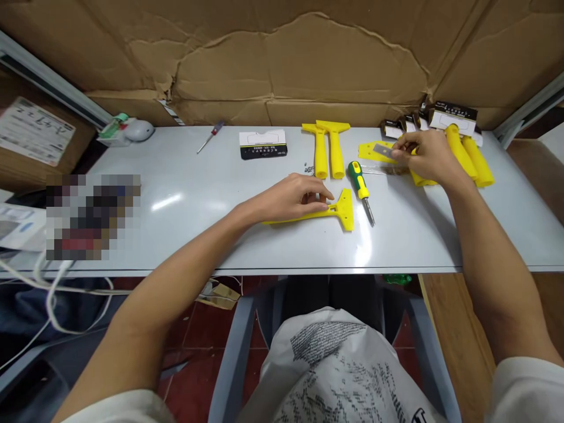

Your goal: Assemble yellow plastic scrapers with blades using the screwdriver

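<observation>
My left hand (299,197) is closed over the shaft of a yellow scraper (346,211) lying flat on the table, its wide head pointing right. Between the thumb and fingers of my right hand (425,153) is a thin grey metal blade (382,151), held above flat yellow plastic pieces (366,151). A green and yellow screwdriver (359,182) lies between my hands, tip towards me. Two more yellow scrapers (335,147) stand side by side behind it. Several small screws (309,169) are scattered left of them.
A black and white box (263,145) and a small screwdriver (210,137) lie at the back. Yellow handles (478,161) and several small boxes (453,117) crowd the right rear. White cables (55,294) hang at the left. Cardboard (299,64) walls the back.
</observation>
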### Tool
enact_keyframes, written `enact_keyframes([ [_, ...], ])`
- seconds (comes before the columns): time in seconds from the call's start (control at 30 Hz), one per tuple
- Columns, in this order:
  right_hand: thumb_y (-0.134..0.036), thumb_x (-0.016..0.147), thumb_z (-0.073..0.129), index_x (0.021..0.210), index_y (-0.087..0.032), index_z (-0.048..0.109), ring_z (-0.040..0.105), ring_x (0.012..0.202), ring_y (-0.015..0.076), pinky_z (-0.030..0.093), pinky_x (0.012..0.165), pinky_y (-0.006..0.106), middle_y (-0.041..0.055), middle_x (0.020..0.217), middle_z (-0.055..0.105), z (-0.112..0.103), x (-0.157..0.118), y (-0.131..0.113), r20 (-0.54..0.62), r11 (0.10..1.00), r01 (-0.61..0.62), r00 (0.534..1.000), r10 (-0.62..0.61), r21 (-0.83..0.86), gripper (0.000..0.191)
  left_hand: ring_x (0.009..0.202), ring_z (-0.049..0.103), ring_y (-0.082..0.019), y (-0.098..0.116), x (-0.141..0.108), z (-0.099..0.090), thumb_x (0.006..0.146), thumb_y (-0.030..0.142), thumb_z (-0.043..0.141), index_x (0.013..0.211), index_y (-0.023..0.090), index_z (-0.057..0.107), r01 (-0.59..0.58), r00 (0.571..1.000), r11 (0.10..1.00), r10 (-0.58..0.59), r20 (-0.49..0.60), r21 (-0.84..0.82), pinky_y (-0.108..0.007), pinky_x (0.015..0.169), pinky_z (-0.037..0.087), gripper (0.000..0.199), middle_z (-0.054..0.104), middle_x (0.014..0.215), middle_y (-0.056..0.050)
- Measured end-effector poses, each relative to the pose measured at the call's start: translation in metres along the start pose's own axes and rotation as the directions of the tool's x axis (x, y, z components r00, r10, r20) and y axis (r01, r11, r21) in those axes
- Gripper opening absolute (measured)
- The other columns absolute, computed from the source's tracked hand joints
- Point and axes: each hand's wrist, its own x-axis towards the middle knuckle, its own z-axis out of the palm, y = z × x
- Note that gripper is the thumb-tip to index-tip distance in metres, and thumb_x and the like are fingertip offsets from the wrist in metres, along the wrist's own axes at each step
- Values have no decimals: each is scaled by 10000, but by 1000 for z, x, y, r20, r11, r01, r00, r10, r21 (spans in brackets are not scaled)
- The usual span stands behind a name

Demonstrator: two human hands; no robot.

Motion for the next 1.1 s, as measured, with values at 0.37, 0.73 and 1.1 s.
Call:
enact_keyframes([
  [0.37,-807,1024,798,947,-228,887,682,744,192,510,766,375,58,873,834,49,-43,-96,-62,731,446,871,-488,517,590,824,799,-163,-5,6,11,1000,682,937,1367,234,843,-37,875,935,-140,-463,-354,-237,649,663,586,848,1115,-77],
  [0.73,-403,1051,772,1280,-237,921,755,1250,420,607,1127,587,159,1356,855,13,6,-21,-52,958,271,960,-277,-93,320,1206,805,-289,-1,5,11,1166,510,771,1309,254,905,-178,942,980,197,-272,91,-448,1042,665,322,873,1300,-106],
  [1.1,-200,1041,734,1501,-244,886,758,1481,416,590,1310,502,115,1572,809,11,52,12,285,890,327,928,-240,-317,486,1352,784,-337,-2,3,22,1205,330,662,1352,241,885,-142,987,972,152,-42,185,-541,1145,666,281,837,1463,-109],
])
